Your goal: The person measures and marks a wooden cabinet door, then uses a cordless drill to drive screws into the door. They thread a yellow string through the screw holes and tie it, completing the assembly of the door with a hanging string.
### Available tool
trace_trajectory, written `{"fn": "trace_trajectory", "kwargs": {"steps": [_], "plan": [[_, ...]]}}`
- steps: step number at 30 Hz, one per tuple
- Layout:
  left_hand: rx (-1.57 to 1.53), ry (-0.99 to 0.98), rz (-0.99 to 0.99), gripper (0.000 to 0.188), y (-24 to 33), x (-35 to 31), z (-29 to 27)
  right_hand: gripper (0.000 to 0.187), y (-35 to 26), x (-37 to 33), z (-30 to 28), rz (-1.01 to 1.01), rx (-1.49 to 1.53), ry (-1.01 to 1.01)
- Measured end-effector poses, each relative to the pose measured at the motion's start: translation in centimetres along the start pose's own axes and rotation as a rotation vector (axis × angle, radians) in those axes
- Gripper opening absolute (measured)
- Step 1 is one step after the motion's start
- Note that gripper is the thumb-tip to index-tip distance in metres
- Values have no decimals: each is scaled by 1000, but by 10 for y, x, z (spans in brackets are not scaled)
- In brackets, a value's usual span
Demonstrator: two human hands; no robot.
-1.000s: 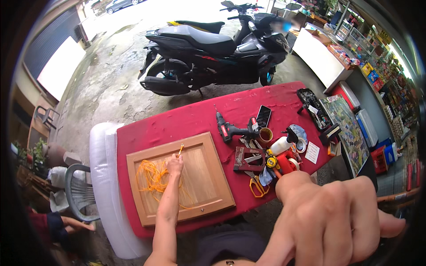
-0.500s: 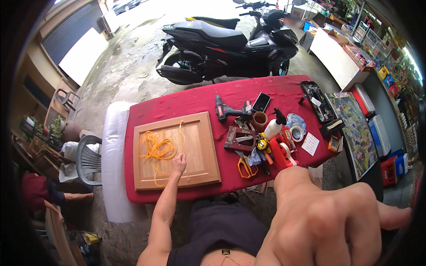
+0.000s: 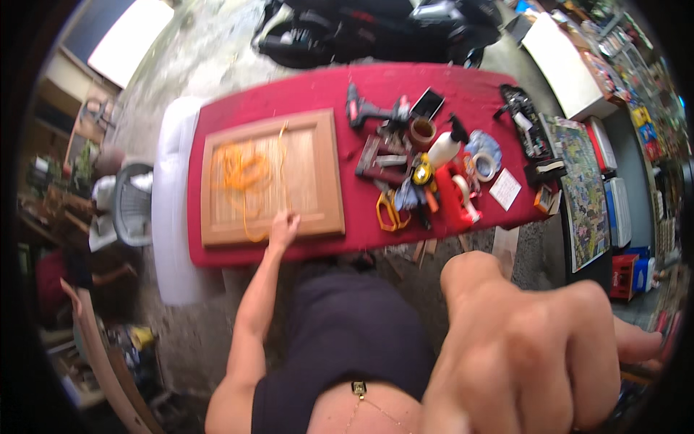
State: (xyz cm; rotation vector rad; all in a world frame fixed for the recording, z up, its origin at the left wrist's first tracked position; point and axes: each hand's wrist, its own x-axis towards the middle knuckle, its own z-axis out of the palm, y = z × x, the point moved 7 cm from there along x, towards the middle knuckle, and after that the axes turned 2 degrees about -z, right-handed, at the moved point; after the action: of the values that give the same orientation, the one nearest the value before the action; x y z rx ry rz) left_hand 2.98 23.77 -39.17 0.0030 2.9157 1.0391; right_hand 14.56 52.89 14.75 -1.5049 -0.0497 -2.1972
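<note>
A wooden framed panel (image 3: pixel 311 170) lies on the red-covered table (image 3: pixel 289 98). A tangle of orange string (image 3: pixel 242 170) rests on the panel. My left hand (image 3: pixel 283 226) presses flat on the panel's near edge, fingers spread, touching the string's end. My right hand (image 3: pixel 535 347) is raised very close to the camera at the lower right, blurred, fingers curled; whether it holds anything is hidden.
Right of the panel lies a pile of tools: a power drill (image 3: pixel 369 112), tape rolls (image 3: pixel 423 130), a white bottle (image 3: pixel 444 148), orange scissors (image 3: pixel 389 211), a red box (image 3: pixel 452 195). A motor scooter (image 3: pixel 376 29) stands beyond the table. A grey plastic chair (image 3: pixel 134 206) stands at left.
The view has shifted closer over the table. My left hand slid toward the panel's near edge. My right hand stays raised near the camera.
</note>
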Motion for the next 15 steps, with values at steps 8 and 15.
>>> {"fn": "trace_trajectory", "kwargs": {"steps": [8, 15], "plan": [[27, 422, -30, 41, 19, 21, -19, 41, -15, -148, -145, -18, -518, 660], [-341, 375, -248, 31, -4, 92, 5, 22, 49, -264, -317, 523, -787, 1434]]}}
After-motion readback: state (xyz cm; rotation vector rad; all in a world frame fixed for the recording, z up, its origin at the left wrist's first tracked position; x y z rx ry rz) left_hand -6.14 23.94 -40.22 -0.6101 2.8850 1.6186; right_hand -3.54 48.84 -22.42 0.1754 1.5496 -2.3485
